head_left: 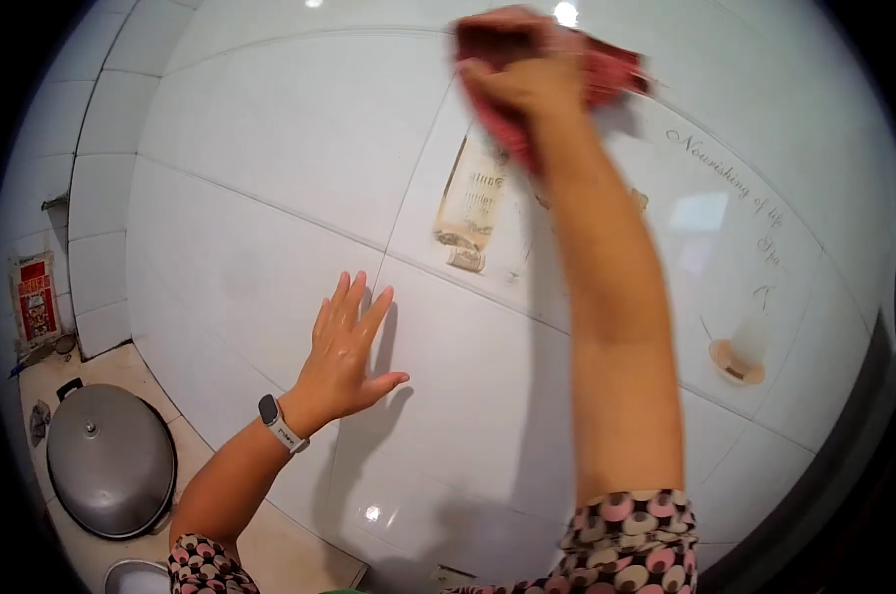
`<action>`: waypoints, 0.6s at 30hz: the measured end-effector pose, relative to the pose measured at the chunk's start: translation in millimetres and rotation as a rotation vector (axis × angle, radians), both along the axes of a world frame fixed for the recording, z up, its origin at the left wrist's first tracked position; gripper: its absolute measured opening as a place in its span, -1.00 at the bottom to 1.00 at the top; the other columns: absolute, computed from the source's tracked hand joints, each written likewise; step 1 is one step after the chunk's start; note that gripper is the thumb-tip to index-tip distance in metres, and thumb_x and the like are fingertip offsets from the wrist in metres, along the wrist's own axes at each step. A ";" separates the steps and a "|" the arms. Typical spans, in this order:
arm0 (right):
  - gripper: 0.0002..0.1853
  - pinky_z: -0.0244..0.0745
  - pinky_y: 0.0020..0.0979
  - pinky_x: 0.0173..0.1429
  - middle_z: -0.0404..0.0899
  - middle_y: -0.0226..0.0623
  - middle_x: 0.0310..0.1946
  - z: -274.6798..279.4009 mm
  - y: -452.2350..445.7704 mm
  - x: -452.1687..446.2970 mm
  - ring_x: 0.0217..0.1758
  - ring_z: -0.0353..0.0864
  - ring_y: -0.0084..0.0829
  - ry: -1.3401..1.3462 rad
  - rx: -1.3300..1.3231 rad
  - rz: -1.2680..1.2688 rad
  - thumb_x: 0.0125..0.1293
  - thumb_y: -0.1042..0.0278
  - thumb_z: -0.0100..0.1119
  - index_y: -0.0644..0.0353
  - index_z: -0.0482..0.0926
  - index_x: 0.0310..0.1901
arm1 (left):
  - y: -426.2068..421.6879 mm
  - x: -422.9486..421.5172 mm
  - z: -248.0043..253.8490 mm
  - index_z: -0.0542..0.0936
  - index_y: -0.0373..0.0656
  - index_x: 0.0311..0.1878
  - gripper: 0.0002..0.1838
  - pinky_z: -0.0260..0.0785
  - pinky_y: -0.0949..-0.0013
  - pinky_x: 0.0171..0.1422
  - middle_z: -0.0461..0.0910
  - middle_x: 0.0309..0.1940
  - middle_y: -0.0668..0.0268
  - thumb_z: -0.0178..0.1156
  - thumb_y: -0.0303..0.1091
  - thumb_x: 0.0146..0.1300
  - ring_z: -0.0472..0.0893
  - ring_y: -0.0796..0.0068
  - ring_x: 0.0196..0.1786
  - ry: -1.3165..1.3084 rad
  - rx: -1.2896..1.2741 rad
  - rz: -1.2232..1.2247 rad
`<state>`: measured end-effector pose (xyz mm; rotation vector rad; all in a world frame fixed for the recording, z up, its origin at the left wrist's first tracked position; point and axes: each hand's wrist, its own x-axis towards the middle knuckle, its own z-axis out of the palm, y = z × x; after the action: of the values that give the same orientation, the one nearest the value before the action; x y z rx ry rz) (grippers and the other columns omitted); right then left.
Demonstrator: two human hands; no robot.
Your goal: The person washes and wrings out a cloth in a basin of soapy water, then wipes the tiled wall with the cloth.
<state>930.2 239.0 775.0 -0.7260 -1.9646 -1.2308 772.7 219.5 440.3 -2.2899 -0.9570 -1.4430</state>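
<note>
My right hand (539, 81) is closed on a red cloth (611, 74), which lies against the white tiled wall (250, 238) high up, above a printed scroll picture (473, 198). The cloth and hand are slightly blurred. Lower and to the left, my left hand (344, 356) has its fingers spread at the wall near a tile joint, with nothing in it. A watch with a light strap (288, 432) is on the left wrist.
A lidded metal pan (109, 460) stands on the tiled counter (304, 547) at lower left, with part of a bowl (136, 577) below it. A red poster (38, 300) hangs at far left. Printed lettering (725, 178) and a cup picture (740, 351) are at right.
</note>
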 end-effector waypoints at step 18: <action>-0.57 -0.07 -0.29 0.44 0.24 -0.09 0.27 -151.1 -128.2 205.4 0.38 0.11 -0.15 0.294 0.198 -0.411 0.32 0.21 -0.18 0.12 0.36 0.18 | -31.0 2.1 -90.6 0.09 -0.13 0.38 -0.04 -0.08 0.01 0.42 -0.07 0.38 -0.10 0.42 -0.24 -0.07 -0.08 -0.13 0.43 -0.076 -0.149 -0.014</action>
<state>1135.6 110.9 623.9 -1.1734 -1.4736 -1.4358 774.8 188.5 349.7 -2.3651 -1.1073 -1.5218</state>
